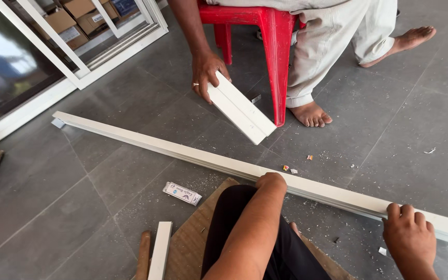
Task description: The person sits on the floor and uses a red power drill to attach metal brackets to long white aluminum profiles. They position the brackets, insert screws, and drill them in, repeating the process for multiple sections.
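Observation:
A long white profile bar (151,144) lies slantwise across the grey tiled floor, from upper left to lower right. My left hand (271,181) rests on it near its middle, fingers curled over the far edge. My right hand (408,234) grips the same bar nearer its right end, fingers hooked over the top. My knee in black cloth (245,228) sits under my left arm. Across the bar, another person's hand (206,72) holds one end of a short white profile piece (240,109), tilted with its other end toward the floor.
The other person sits barefoot on a red plastic stool (275,46), one foot (312,114) close to the bar. A small white box (181,193), a short white strip (160,250), a wooden stick (143,256) and cardboard (190,243) lie by me. White window frames (79,72) lean at top left.

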